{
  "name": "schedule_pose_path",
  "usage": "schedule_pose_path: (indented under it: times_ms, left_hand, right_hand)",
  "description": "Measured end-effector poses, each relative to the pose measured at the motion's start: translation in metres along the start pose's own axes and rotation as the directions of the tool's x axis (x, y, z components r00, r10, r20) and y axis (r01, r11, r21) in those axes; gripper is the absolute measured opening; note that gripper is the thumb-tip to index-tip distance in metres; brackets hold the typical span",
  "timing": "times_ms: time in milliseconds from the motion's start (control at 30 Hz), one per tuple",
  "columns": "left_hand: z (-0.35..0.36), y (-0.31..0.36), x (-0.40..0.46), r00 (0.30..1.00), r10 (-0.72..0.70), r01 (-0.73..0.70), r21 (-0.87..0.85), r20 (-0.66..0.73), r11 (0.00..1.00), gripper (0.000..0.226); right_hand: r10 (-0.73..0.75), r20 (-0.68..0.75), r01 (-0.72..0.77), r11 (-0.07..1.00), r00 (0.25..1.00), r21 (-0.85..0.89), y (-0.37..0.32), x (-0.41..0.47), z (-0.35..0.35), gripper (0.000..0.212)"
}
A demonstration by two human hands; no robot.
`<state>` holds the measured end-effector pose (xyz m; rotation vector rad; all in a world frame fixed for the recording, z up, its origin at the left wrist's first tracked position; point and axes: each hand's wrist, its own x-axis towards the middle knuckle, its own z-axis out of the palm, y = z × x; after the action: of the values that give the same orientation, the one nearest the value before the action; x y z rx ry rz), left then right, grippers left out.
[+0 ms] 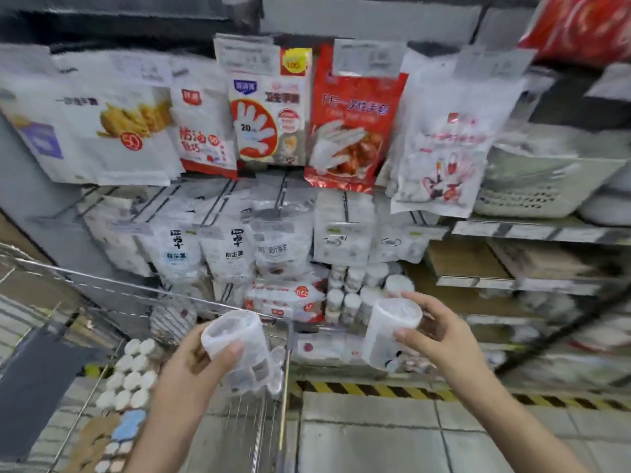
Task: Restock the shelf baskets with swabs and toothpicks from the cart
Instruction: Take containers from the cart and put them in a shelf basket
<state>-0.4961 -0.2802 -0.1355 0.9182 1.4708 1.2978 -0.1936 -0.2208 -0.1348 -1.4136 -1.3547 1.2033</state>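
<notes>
1. your left hand (191,356) grips one clear swab tub (235,349) above the cart (102,285), lower centre.
2. your right hand (437,339) grips another tub (389,332), centre right.
3. step judged: carrying to shelf; next, set both among the stacked tubs (358,291).

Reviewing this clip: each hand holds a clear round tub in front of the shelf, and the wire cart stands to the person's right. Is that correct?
Not quite. The wire cart stands to the person's left, not the right, as the head view shows. The rest holds: the left hand grips one clear round tub, and the right hand grips another tub, both in front of the shelf.
</notes>
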Motion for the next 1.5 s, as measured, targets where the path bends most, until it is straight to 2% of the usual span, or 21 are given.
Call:
schedule_pose_path:
  times_ms: [100, 233, 333, 433, 467, 533, 600, 733, 800, 867, 967, 1067, 1167, 1300, 1333, 1433, 1467, 1500]
  left_hand:
    - [0.054, 0.010, -0.010, 1.000, 0.015, -0.015, 0.002, 0.023, 1.000, 0.051]
    - [0.147, 0.017, -0.024, 0.990, 0.023, -0.023, -0.006, 0.137, 1.000, 0.056]
    - [0.224, 0.018, -0.035, 0.978, 0.019, -0.015, -0.018, 0.210, 1.000, 0.025]
    - [0.294, 0.022, -0.048, 0.943, 0.006, -0.003, -0.011, 0.333, 1.000, 0.018]
    - [0.314, 0.025, -0.053, 0.926, 0.004, 0.001, -0.012, 0.377, 1.000, 0.022]
    - [0.347, 0.030, -0.058, 0.888, 0.031, -0.030, -0.009, 0.459, 0.999, 0.045]
    - [0.373, 0.035, -0.059, 0.868, 0.036, -0.057, 0.027, 0.496, 0.998, 0.052]
    - [0.416, 0.040, -0.050, 0.847, 0.011, -0.047, 0.056, 0.532, 0.997, 0.026]
    - [0.433, 0.044, -0.039, 0.835, -0.006, -0.038, 0.069, 0.550, 0.997, 0.023]
    - [0.452, 0.051, -0.026, 0.824, -0.004, -0.044, 0.071, 0.567, 0.997, 0.038]
    - [0.487, 0.058, -0.001, 0.839, 0.013, -0.060, 0.069, 0.543, 0.996, 0.030]
    - [0.528, 0.065, 0.025, 0.823, 0.049, -0.093, 0.048, 0.566, 0.995, 0.042]
    - [0.572, 0.081, 0.050, 0.803, 0.071, -0.098, 0.013, 0.592, 0.995, 0.046]
    - [0.626, 0.104, 0.087, 0.772, 0.141, -0.129, -0.064, 0.620, 0.990, 0.025]
    - [0.637, 0.109, 0.095, 0.764, 0.155, -0.142, -0.071, 0.626, 0.987, 0.024]
    - [0.670, 0.123, 0.113, 0.756, 0.173, -0.163, -0.075, 0.631, 0.984, 0.024]
    - [0.680, 0.125, 0.118, 0.747, 0.179, -0.182, -0.062, 0.640, 0.981, 0.031]
    - [0.689, 0.129, 0.121, 0.742, 0.174, -0.197, -0.037, 0.648, 0.980, 0.040]
  right_hand:
    - [0.010, -0.057, -0.007, 0.999, 0.998, 0.049, 0.005, -0.016, -0.056, 0.050]
    - [0.044, -0.173, -0.028, 0.996, 0.984, 0.090, 0.021, -0.040, -0.150, 0.055]
    - [0.056, -0.263, -0.035, 0.996, 0.963, 0.082, 0.036, -0.062, -0.219, 0.046]
    - [0.066, -0.341, -0.038, 0.995, 0.938, 0.088, 0.048, -0.085, -0.279, 0.044]
    - [0.071, -0.368, -0.038, 0.995, 0.927, 0.096, 0.052, -0.093, -0.296, 0.048]
    - [0.068, -0.414, -0.034, 0.995, 0.908, 0.090, 0.056, -0.104, -0.326, 0.072]
    - [0.078, -0.458, -0.033, 0.994, 0.886, 0.104, 0.058, -0.109, -0.348, 0.076]
    - [0.094, -0.497, -0.012, 0.986, 0.863, 0.166, 0.064, -0.101, -0.382, 0.045]
    - [0.107, -0.497, -0.013, 0.982, 0.861, 0.189, 0.066, -0.091, -0.395, 0.041]
    - [0.110, -0.489, -0.002, 0.976, 0.865, 0.216, 0.065, -0.075, -0.407, 0.045]
    - [0.072, -0.490, 0.039, 0.976, 0.869, 0.212, 0.061, -0.046, -0.433, 0.055]
    - [0.043, -0.527, 0.063, 0.981, 0.849, 0.182, 0.057, -0.013, -0.463, 0.047]
    - [0.010, -0.559, 0.085, 0.986, 0.829, 0.144, 0.049, 0.021, -0.494, 0.050]
    - [-0.041, -0.615, 0.152, 0.980, 0.787, 0.129, 0.037, 0.060, -0.531, 0.047]
    - [-0.055, -0.623, 0.171, 0.977, 0.781, 0.128, 0.034, 0.069, -0.539, 0.051]
    - [-0.080, -0.670, 0.198, 0.975, 0.738, 0.103, 0.030, 0.090, -0.559, 0.080]
    - [-0.084, -0.689, 0.212, 0.972, 0.720, 0.103, 0.027, 0.097, -0.565, 0.081]
    - [-0.090, -0.702, 0.229, 0.968, 0.707, 0.106, 0.026, 0.102, -0.570, 0.073]
